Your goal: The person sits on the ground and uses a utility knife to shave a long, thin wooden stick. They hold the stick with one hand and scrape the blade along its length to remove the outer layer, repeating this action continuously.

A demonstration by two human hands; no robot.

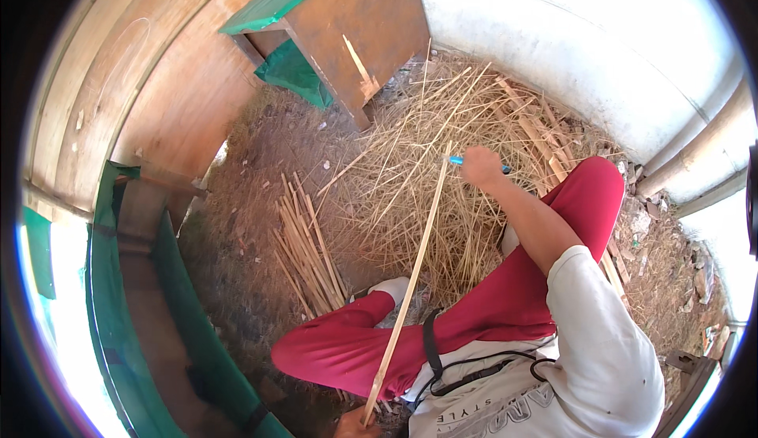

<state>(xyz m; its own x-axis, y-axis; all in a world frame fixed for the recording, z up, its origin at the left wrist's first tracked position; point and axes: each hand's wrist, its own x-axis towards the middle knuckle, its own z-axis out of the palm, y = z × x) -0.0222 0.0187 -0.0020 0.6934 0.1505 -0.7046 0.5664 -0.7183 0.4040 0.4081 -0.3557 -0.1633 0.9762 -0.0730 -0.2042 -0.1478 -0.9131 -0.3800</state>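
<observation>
A long, pale bamboo strip [416, 272] runs slantwise across my lap, from the lower edge up to the pile in front of me. Its near end is gripped by my left hand [355, 424], closed and partly cut off by the picture's edge. My right hand [480, 167] is wrapped round a slim blue tool [455, 160] that looks like a cutter knife. The tool's pale tip lies at or very close to the strip's far end; whether they touch I cannot tell. Beneath both spreads a heap of thin bamboo shavings [395, 193].
A bundle of split bamboo sticks [306, 252] lies left of the shavings. Longer bamboo pieces [541, 142] rest at the right. A wooden box with a green top [351, 23] stands ahead, a green-cloth-edged bench [170, 280] at the left. A pale wall [568, 43] closes the far right.
</observation>
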